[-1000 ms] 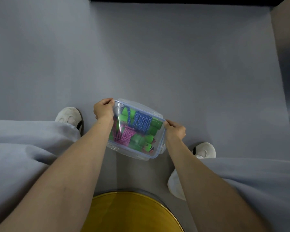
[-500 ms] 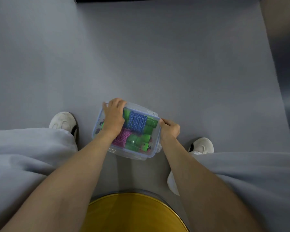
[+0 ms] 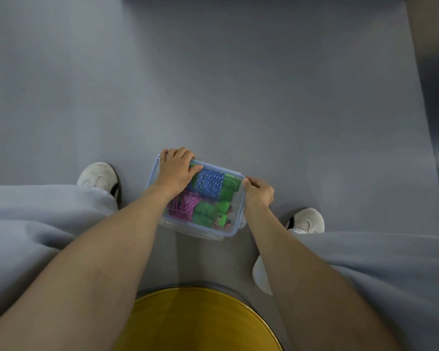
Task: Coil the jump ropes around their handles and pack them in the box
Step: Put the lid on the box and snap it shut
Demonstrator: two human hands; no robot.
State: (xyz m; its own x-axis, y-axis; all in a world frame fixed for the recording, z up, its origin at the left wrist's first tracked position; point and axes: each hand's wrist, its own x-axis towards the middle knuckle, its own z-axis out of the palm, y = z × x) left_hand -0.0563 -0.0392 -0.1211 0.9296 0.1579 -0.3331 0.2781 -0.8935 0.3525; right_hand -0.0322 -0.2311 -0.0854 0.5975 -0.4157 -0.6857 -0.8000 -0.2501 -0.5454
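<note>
Item: clear box (image 3: 214, 233), sitting on the grey floor (image 3: 264, 97) just below centre of the frame, between two white shoes (image 3: 98, 174); contents: jump ropes, showing through the lid (image 3: 232, 214) as a blue coil (image 3: 209, 183) in the upper half and a pink coil (image 3: 183, 206) at lower left, each wound round green handles (image 3: 211, 211); step in hand, by judgement: packing appearing done, lid being seated and closed; left hand (image 3: 175, 171) lying palm-down on the lid's upper-left corner, pressing, fingers bending over the far rim, thumb resting flat on top; right hand (image 3: 259, 193) gripping the lid's right edge, thumb on top, fingers curling down the side wall, closed upon it; whether a latch is lying under those fingers cannot be told; next move likely calling for even downward pressure at every corner, then snapping each side flap shut while the other hand is steadying the box.
</note>
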